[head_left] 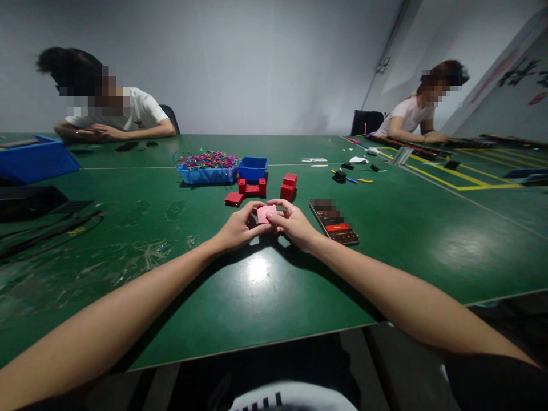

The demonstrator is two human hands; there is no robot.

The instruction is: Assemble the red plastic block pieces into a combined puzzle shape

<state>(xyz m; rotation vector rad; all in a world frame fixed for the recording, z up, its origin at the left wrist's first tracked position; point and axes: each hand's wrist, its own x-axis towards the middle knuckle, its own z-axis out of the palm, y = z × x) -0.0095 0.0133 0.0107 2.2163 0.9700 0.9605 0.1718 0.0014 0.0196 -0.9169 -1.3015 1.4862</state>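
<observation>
A small pink block (266, 214) is held between both hands above the green table (299, 308). My left hand (242, 227) grips its left side, fingers curled round it. On its right side my right hand (294, 225) is closed, with the thumb lying across the front face. Just beyond the hands are a flat red block (234, 198), a red U-shaped piece (252, 188) and an upright red block (289, 186). A phone (334, 222) with a lit screen lies to the right of my right hand.
Farther back stand a blue tray of coloured wires (208, 174) and a small blue bin (253, 168). Pliers and black parts (339, 176) lie back right. A big blue bin (38, 160) and cables are left. Two people sit across the table.
</observation>
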